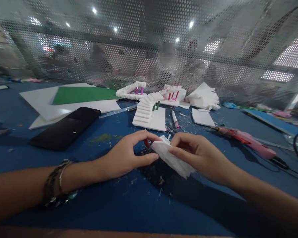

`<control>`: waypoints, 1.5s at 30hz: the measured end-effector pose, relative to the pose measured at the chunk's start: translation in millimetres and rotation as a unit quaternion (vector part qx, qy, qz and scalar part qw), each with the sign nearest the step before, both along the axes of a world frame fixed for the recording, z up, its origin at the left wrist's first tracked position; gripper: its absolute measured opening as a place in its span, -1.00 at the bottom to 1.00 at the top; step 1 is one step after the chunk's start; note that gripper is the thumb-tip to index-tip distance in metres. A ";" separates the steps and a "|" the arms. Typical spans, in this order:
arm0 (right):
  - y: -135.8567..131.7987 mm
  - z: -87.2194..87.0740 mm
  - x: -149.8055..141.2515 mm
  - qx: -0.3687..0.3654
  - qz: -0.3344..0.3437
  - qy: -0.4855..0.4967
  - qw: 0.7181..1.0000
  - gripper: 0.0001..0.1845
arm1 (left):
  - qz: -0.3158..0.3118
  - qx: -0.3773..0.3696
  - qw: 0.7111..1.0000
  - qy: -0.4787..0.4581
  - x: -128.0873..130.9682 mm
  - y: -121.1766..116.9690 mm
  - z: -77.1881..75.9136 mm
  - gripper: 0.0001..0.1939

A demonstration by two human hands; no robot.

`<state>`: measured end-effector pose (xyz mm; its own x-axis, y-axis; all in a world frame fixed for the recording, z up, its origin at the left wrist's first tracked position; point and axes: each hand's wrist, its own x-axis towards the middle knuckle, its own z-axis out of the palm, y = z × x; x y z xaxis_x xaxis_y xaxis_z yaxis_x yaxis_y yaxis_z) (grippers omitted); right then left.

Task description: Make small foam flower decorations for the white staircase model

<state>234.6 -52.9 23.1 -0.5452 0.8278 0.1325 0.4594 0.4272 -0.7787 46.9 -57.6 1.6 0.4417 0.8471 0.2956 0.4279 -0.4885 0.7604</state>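
Note:
A folded, crumpled piece of white tissue point(172, 157) is above the blue tabletop, between my hands. My right hand point(197, 153) pinches its upper right part between thumb and fingers. At the tissue's left corner is my left hand point(129, 150), thumb and index finger apart in a curve. Its index fingertip appears to touch the upper edge, while the thumb tip lies close to the left side. Just beyond my hands stands a small white foam staircase model point(146, 110) with green posts on a white base. A white marker with a pink end point(175, 119) lies beside it.
Farther back are a white model with purple posts point(132, 91), one with red posts point(173, 94) and a tissue pile point(203, 96). A pink glue gun point(249, 140) with its cable lies right. Left are a black phone point(67, 129) and green sheet point(85, 95). Perforated metal point(139, 39) stands behind.

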 end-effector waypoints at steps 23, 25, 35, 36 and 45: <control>-11.7 -5.1 -6.5 -0.022 -0.005 0.034 0.999 -0.86 | 0.008 -0.049 0.994 -0.098 5.8 -5.2 3.2 -0.90; -11.2 -6.1 -5.4 -0.010 -0.002 0.025 1.000 -0.91 | 0.007 -0.063 0.992 -0.111 5.6 -3.4 2.8 -0.90; -16.5 -5.5 -5.2 0.156 0.070 -0.013 0.985 -0.82 | -0.022 -0.165 0.982 -0.094 5.8 -3.0 4.5 -0.85; -16.8 -4.5 -5.0 0.159 0.077 -0.027 0.984 -0.84 | -0.028 -0.165 0.982 -0.093 6.0 -3.2 5.1 -0.85; -18.5 -2.5 -3.6 0.217 0.056 -0.063 0.972 -0.86 | -0.033 -0.192 0.975 -0.106 7.9 -3.4 3.7 -0.84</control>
